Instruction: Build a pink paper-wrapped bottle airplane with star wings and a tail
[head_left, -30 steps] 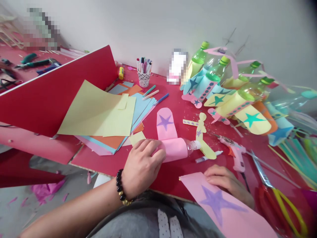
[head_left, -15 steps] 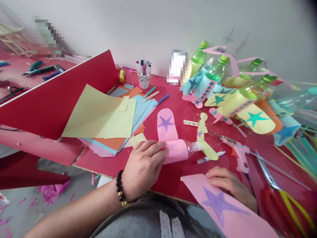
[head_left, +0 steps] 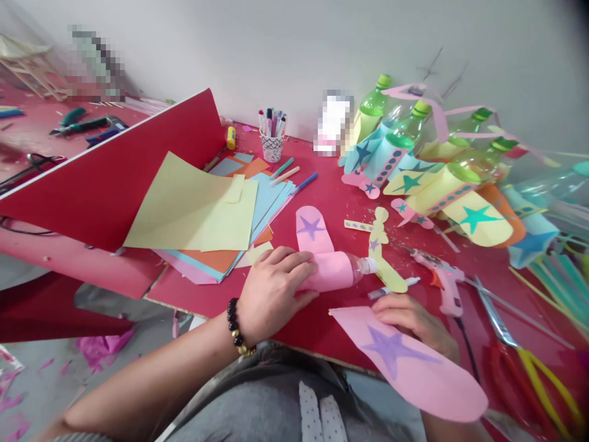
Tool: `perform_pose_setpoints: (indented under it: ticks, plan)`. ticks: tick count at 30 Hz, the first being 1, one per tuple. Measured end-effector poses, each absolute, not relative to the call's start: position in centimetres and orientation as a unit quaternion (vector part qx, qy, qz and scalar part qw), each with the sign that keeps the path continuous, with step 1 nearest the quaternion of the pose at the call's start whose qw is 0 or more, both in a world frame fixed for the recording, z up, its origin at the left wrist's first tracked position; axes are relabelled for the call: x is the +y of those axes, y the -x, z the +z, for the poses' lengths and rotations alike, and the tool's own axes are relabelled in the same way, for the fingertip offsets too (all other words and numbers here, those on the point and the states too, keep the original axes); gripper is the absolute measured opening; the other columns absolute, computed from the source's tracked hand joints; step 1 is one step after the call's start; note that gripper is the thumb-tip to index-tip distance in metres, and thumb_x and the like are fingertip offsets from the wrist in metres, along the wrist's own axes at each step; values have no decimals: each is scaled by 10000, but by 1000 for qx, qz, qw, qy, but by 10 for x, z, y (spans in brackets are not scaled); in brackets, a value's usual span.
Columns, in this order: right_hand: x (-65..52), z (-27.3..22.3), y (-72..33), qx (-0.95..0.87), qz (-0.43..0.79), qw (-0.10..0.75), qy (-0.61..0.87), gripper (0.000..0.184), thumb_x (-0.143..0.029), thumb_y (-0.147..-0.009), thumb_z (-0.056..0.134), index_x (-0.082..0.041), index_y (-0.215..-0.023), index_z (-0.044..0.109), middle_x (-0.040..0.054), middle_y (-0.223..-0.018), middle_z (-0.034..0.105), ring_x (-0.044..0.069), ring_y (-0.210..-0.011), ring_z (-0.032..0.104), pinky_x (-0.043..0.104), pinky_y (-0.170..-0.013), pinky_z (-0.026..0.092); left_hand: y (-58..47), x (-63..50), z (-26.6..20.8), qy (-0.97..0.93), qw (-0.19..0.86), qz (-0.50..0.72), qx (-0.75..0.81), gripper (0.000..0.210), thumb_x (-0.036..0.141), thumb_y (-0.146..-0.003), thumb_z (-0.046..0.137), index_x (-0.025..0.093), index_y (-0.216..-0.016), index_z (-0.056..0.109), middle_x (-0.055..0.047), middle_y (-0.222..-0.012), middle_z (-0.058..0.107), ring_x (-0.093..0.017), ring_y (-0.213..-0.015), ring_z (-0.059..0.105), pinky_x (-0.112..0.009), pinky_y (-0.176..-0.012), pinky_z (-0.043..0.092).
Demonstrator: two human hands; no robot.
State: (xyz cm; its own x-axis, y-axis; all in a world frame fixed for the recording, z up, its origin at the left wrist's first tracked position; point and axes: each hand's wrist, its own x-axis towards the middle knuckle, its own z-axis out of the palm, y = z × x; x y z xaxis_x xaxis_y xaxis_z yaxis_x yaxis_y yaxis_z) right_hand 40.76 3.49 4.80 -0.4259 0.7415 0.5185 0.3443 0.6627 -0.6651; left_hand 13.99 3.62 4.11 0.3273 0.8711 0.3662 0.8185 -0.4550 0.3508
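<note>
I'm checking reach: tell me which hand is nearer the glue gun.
Right. The right hand, holding a pink paper piece, is just left of the glue gun; the left hand is farther left, on the pink-wrapped bottle.

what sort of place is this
Probably a craft workspace: a glue gun and scissors lie on the red table, with coloured paper stacked nearby.
</note>
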Motion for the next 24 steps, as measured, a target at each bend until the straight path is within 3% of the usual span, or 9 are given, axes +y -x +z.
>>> perform_pose_setpoints:
  ticks: [18,24]
  plan:
    - [49,51,-388,-833,225,391,319,105,-145,-870,597,-180,-913,686,86,-866,707,194,-815,690,281,-677,557,-138,32,48,-826,85,243,501,310,236,-869,625,184,-1174,606,-67,-1304,615,-260,-1091,546,-446,-948,438]
    - [51,53,-386,-838,221,385,318,120,-130,-872,584,-188,-901,686,76,-852,707,187,-806,693,275,-679,559,-135,31,47,-832,114,235,490,350,274,-885,634,181,-1218,581,-65,-1341,585,-263,-1140,517,-454,-983,433]
